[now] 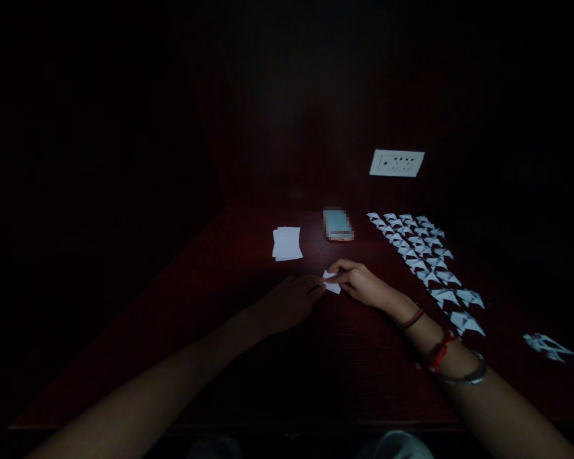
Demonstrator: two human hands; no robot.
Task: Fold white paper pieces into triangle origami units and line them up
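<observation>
A small piece of folded white paper (333, 287) lies at the middle of the dark red table (249, 376), between my two hands. My left hand (294, 299) has its fingers together at the paper's left edge. From the right, my right hand (358, 280) presses thumb and fingers onto the paper. How the folds run is too small and dim to make out. Just beyond my left hand is a short stack of white paper squares (287, 243).
A phone (338, 224) lies behind my hands. Rows of folded paper shapes (418, 248) fill the table's right side, with a smaller paper cluster (546, 346) nearer the right edge. A white socket plate (397, 163) is on the back wall.
</observation>
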